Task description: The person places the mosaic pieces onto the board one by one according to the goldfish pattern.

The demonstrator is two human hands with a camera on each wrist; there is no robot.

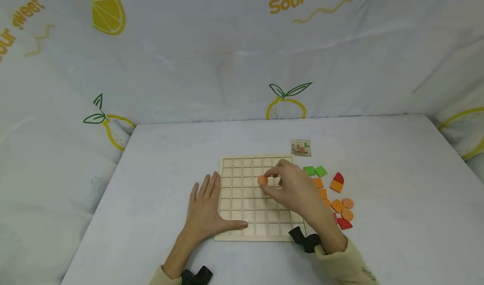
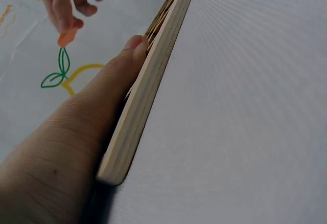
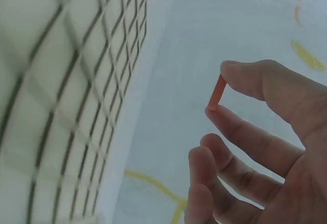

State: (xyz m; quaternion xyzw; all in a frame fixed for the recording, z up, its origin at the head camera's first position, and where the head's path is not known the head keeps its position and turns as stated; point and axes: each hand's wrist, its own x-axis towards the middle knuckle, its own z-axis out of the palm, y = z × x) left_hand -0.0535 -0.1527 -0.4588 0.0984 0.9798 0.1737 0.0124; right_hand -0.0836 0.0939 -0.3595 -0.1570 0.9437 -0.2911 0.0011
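Observation:
A pale wooden grid board (image 1: 248, 204) with square cells lies on the table. My right hand (image 1: 293, 188) pinches an orange round disc (image 1: 262, 180) between thumb and index finger, above the board's middle; in the right wrist view the disc (image 3: 216, 93) shows edge-on, apart from the grid (image 3: 76, 81). The left hand (image 1: 206, 211) lies at the board's left edge with fingers straight, its thumb resting on the front left corner. Seen from the left wrist, the thumb (image 2: 115, 70) lies along the board's rim (image 2: 148, 96).
Right of the board lie several loose pieces: green squares (image 1: 320, 171), orange squares (image 1: 336, 186), orange discs (image 1: 347, 215) and red quarter-rounds (image 1: 344, 223). The right forearm partly covers some. A small pattern card (image 1: 301, 147) lies behind the board. A white cloth wall (image 1: 211, 79) stands at the back.

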